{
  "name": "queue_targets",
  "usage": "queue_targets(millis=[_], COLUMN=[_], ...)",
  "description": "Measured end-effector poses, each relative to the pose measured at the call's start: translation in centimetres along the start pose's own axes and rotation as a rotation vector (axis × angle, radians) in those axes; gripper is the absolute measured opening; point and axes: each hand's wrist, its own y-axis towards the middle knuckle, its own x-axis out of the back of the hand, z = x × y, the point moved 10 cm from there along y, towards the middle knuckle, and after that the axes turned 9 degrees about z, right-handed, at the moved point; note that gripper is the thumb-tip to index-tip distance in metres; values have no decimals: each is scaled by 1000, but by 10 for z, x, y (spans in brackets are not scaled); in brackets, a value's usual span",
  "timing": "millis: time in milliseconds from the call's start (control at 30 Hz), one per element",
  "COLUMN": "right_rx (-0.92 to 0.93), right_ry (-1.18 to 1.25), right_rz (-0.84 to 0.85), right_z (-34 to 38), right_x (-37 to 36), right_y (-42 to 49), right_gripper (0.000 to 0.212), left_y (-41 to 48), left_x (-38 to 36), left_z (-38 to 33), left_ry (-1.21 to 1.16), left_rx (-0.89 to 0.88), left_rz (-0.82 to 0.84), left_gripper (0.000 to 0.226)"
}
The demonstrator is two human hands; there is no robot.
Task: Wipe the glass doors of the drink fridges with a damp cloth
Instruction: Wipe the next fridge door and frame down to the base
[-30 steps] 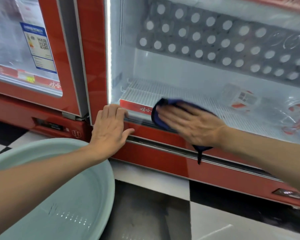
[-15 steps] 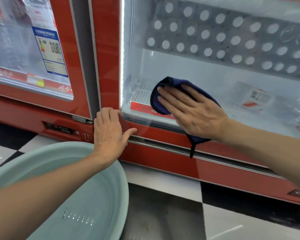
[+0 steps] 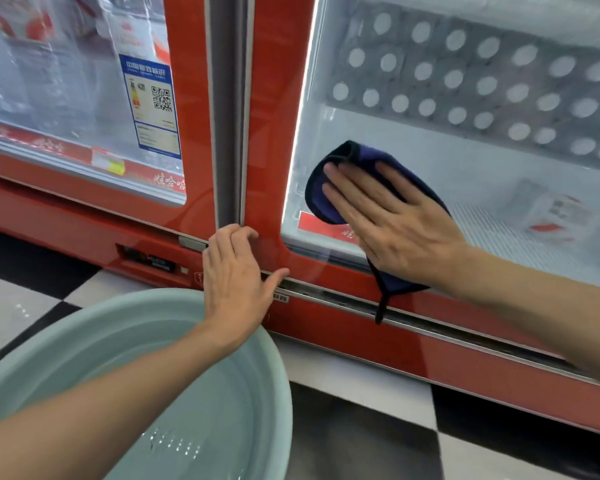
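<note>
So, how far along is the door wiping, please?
No finished patch shows. In hand: the right hand presses the blue cloth on the right door glass, low by its left edge; the left hand rests on the red frame. Left, apparently: the rest of that glass and the left door glass.

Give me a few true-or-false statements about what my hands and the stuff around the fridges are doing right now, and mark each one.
1. The right hand presses a blue cloth flat against the glass door. True.
2. The left hand holds a spray bottle. False: it holds nothing and rests on the lower corner of the red door frame.
3. A pale green basin sits on the floor beneath the left arm. True.
4. The QR-code label is stuck on the door being wiped. False: it is on the neighbouring door.
</note>
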Motion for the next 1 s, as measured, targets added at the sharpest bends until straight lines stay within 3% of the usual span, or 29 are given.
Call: queue_targets(millis=[67, 200, 300, 367, 467, 533, 600, 733, 900, 1000], right_rx=[-39, 326, 456, 428, 173, -14, -81, 119, 314, 235], right_ry=[-36, -47, -170, -179, 12, -15, -21, 68, 391, 634], right_rz=[-1, 238, 237, 218, 80, -26, -47, 89, 257, 334], right_z=[15, 93, 95, 75, 28, 11, 18, 77, 149, 150], right_x=[-6, -57, -62, -48, -6, 8, 6, -27, -57, -50], right_y=[1, -24, -26, -9, 43, 62, 64, 53, 41, 45], right_gripper=[64, 66, 68, 64, 55, 56, 58, 54, 45, 39], left_y=[1, 3, 3, 5, 7, 7, 5, 2, -2, 0], left_x=[-3, -5, 4, 10, 15, 16, 17, 22, 46, 55], left_z=[0, 0, 6, 14, 31, 38, 44, 57, 62, 57], left_ry=[-9, -4, -26, -54, -106, -112, -116, -111, -112, -133], left_rx=[-1, -81, -96, -60, 46, 82, 94, 95, 60, -1], left_rz=[7, 42, 45, 25, 8, -2, -5, -15, -41, -6], left_gripper=[71, 59, 70, 68, 66, 66, 64, 62, 59, 56])
